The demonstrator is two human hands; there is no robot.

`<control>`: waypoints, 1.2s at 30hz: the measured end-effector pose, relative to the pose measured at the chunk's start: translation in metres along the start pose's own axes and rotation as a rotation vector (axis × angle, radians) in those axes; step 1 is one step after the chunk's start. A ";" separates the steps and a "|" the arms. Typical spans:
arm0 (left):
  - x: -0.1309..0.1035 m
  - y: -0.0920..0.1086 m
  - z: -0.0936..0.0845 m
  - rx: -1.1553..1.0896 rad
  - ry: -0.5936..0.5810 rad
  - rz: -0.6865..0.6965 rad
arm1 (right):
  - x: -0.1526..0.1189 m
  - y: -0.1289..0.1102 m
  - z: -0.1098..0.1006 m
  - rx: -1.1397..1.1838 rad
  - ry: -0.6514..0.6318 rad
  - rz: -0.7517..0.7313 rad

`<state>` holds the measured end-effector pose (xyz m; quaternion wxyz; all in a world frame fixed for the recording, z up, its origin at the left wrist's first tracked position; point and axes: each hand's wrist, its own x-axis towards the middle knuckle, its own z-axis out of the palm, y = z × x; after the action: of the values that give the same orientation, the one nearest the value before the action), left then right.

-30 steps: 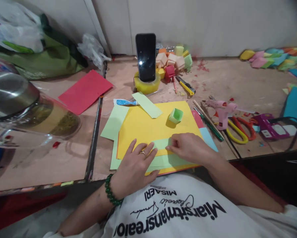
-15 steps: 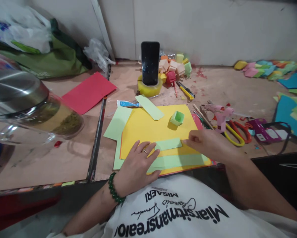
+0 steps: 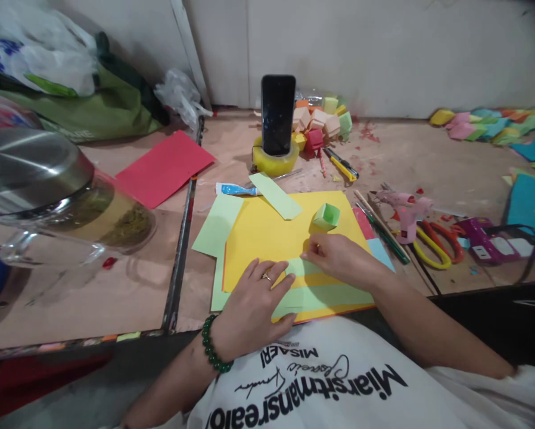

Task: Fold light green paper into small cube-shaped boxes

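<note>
1. Left hand (image 3: pixel 252 304): fingers spread and relaxed, grasping nothing, tips at the left end of the short green strip (image 3: pixel 299 269). Light, even pressure here would probably stop the paper skidding.
2. Right hand (image 3: pixel 345 259): fingers curled inward, thumb and forefinger at the strip's right part; whether they pinch the paper cannot be told. A short stroke along the strip, not across it, should best avoid wrinkles.
3. Short green strip: flat on the yellow sheet (image 3: pixel 254 232), near the tabletop's (image 3: pixel 379 164) front edge, with a longer green strip (image 3: pixel 325 296) nearer that edge.
4. Green paper cup (image 3: pixel 327 217): just beyond the right hand; the wrist should stay clear of it.
5. Glue gun (image 3: pixel 408 211) and scissors (image 3: pixel 431 250): toward the tabletop's front right corner.
</note>
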<state>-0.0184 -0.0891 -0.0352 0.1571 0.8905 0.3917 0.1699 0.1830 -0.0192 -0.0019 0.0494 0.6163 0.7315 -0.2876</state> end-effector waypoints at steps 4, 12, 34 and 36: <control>0.000 0.000 -0.001 0.007 0.005 0.010 | -0.005 0.025 -0.002 -0.006 0.037 0.047; 0.000 0.000 0.000 0.022 0.014 0.013 | -0.011 0.049 -0.002 -0.018 0.153 0.133; 0.001 0.031 0.007 0.206 -0.091 -0.022 | -0.046 0.006 0.018 -0.135 -0.080 -0.298; 0.000 0.031 0.006 0.227 -0.119 -0.025 | -0.039 0.011 0.007 -0.110 -0.050 -0.291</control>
<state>0.0043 -0.1101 -0.0275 0.0803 0.9061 0.4096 0.0695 0.2007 -0.0559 0.0054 0.0591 0.4929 0.8261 -0.2667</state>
